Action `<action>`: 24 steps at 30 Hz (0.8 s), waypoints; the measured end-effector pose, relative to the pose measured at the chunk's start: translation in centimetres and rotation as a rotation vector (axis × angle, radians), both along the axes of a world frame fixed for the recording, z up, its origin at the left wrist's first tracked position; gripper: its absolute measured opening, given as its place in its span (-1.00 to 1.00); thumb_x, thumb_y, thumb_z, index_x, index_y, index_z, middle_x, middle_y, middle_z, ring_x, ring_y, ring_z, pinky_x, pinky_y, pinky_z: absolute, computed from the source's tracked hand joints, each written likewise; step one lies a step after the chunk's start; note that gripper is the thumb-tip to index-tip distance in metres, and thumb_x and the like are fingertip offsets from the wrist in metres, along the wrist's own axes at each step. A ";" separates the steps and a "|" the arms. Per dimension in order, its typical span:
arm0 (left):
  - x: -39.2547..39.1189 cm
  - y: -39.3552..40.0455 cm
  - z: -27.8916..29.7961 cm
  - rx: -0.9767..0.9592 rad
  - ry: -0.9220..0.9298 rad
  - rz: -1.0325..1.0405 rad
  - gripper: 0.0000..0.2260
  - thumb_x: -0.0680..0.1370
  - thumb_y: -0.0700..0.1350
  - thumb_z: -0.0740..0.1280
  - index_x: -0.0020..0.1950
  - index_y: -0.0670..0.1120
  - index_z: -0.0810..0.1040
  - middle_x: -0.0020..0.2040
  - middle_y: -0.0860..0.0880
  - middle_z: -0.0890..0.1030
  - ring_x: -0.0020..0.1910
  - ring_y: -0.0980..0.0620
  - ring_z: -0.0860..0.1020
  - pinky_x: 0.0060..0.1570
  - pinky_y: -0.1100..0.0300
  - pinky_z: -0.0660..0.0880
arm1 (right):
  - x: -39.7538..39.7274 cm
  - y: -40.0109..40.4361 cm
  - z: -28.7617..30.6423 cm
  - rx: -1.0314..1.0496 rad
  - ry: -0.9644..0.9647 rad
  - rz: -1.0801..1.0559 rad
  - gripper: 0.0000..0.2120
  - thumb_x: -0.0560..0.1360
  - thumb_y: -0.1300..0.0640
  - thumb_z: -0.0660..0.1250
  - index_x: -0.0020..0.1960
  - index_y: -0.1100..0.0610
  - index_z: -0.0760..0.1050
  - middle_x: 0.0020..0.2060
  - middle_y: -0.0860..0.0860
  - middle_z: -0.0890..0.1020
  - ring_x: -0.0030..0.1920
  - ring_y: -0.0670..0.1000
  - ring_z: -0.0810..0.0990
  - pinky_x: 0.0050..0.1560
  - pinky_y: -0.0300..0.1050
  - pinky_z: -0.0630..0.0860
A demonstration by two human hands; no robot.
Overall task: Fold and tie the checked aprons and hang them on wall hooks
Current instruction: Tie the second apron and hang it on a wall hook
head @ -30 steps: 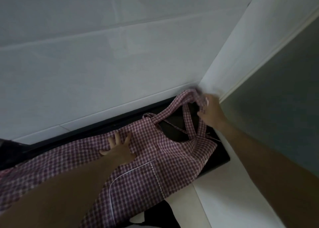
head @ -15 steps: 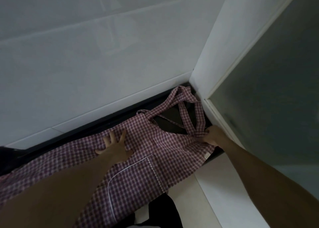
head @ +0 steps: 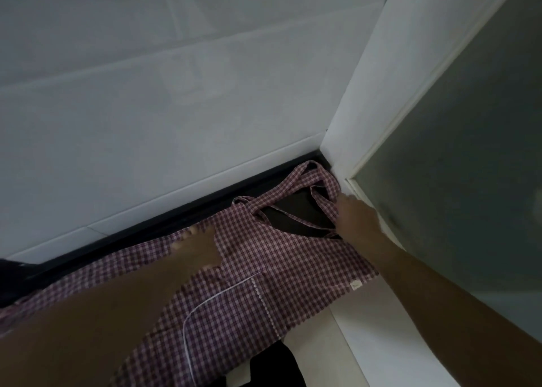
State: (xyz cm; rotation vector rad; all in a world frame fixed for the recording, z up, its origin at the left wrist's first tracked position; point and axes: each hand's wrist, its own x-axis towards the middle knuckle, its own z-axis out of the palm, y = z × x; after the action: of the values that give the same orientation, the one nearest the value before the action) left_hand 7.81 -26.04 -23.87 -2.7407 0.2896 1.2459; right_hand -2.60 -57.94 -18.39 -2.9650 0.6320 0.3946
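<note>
checked apron [head: 264, 293]: red-and-white gingham, white-piped pocket, small label at its right edge. spread flat on a dark tabletop [head: 296, 215] along the white wall. left hand [head: 196, 247] flat on the cloth, fingers straight. right hand [head: 356, 218] at the neck straps [head: 308, 181]; fingers' grasp can't be told.

The red-and-white checked cotton apron [head: 264, 284] lies spread across the lower middle of the frame on a dark flat counter [head: 296, 213], which runs along the foot of the pale tiled wall [head: 176, 123] filling the upper left. The left hand [head: 199, 249] rests flat on the apron at centre left. The right hand [head: 355, 216] lies at centre right, on the apron's narrow checked neck straps [head: 308, 181], beside the white wall corner [head: 366, 108].
</note>
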 end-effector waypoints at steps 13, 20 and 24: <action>5.3 -5.3 0.0 -0.457 -0.015 0.464 -0.53 0.63 0.19 0.14 0.24 -0.19 0.47 0.15 -0.16 0.53 0.10 -0.10 0.52 0.09 0.04 0.51 | 2.9 10.2 -7.1 0.677 0.340 0.129 -0.58 0.53 -0.02 0.40 0.29 0.01 0.31 0.29 0.03 0.34 0.18 0.02 0.46 0.34 0.02 0.42; 7.1 -7.1 0.3 -0.722 0.239 0.795 -0.73 0.51 0.11 0.44 -0.04 -0.09 0.61 -0.08 -0.04 0.63 -0.05 0.02 0.61 -0.09 0.22 0.60 | 4.0 10.0 -7.8 0.711 0.399 0.108 -0.60 0.53 -0.07 0.39 0.26 0.01 0.34 0.27 0.05 0.33 0.21 0.04 0.46 0.35 0.00 0.40; 7.1 -8.7 1.9 -0.867 0.218 0.862 -0.81 0.49 -0.11 0.48 0.02 -0.19 0.69 -0.06 -0.13 0.70 -0.10 -0.04 0.67 -0.23 0.23 0.63 | 4.2 9.9 -8.1 0.712 0.377 0.117 -0.61 0.54 -0.07 0.39 0.26 0.03 0.36 0.27 0.05 0.33 0.13 0.01 0.45 0.23 -0.11 0.41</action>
State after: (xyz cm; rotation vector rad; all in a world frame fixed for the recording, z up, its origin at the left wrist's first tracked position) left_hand 14.95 -34.76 -21.98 -3.6385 -0.5502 1.9802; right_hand 1.60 -47.99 -26.46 -2.2591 0.2553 0.9685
